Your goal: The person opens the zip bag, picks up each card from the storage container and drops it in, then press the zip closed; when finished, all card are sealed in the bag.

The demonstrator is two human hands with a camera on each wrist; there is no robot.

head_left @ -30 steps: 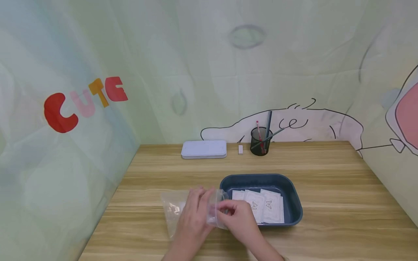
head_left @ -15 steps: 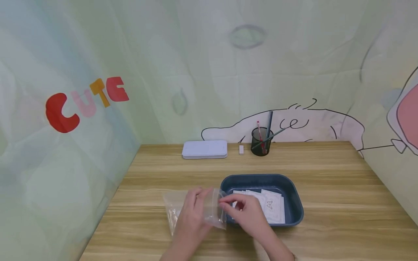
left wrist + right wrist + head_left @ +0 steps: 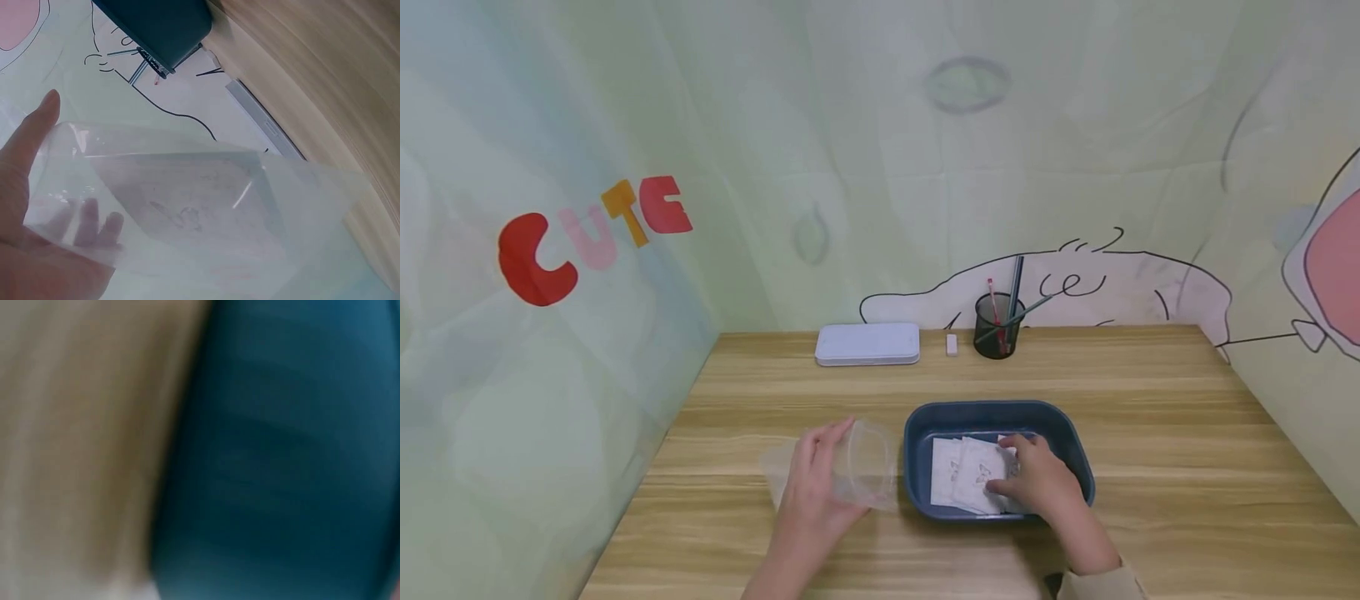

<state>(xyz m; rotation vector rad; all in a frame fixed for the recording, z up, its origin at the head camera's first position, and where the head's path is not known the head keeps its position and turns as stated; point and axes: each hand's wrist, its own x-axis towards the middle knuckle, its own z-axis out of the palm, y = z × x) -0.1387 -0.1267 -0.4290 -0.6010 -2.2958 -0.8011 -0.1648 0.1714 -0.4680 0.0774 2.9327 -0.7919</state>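
My left hand (image 3: 812, 492) holds a clear plastic bag (image 3: 874, 467) just left of the dark blue tray (image 3: 981, 408), the bag's mouth facing the tray. In the left wrist view the thumb and fingers curl around the bag (image 3: 312, 212), and a flat whitish square packet (image 3: 187, 194) shows through the plastic. Several white square packets (image 3: 973, 475) with a butterfly print lie overlapping in the tray. Over their right side is my right hand (image 3: 1047, 482), thumb and fingers spread apart, fingertips right at the packets. The right wrist view is blurred and shows mostly the tray wall (image 3: 281, 456).
Along the back of the wooden table (image 3: 760, 383) lie a pale flat case (image 3: 868, 343) and a small white eraser (image 3: 952, 344). Beside them stands a black mesh pen cup (image 3: 996, 337) with pens in it. A printed curtain (image 3: 820, 167) borders the table.
My right hand has left the bag's mouth and moved right, over the packets in the tray. The left hand has shifted slightly left with the bag, whose mouth now gapes wider.
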